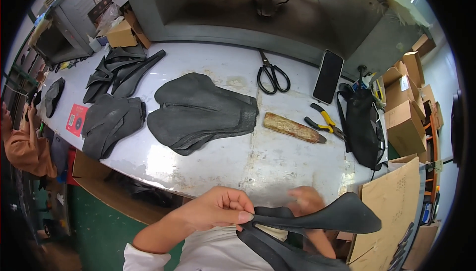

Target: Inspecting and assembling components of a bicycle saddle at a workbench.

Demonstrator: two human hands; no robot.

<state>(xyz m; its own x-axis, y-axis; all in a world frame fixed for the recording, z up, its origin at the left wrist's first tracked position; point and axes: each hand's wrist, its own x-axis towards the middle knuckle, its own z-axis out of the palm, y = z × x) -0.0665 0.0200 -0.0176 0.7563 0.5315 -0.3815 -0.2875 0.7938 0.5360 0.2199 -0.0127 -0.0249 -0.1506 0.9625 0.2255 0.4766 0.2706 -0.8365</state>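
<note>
My left hand [225,209] is closed, thumb against fingers, pinching the narrow end of a black rubbery two-lobed piece [317,217]. From that pinch its two long flaps spread to the right, one above the other. My right hand [306,200] is behind the upper flap; motion smears its fingers, and the flap covers part of its forearm. Whether it touches the piece I cannot tell. Beyond my hands, a stack of similar black saddle-shaped pieces [198,110] lies flat on the white table [198,174].
More black pieces [111,122] lie at the left. A rusty flat bar [292,128], black scissors [271,75], yellow-handled pliers [325,121], a phone [328,77] and a black pouch [364,127] lie at the right. A grey metal booth [238,8] stands behind. A co-worker [29,144] is far left.
</note>
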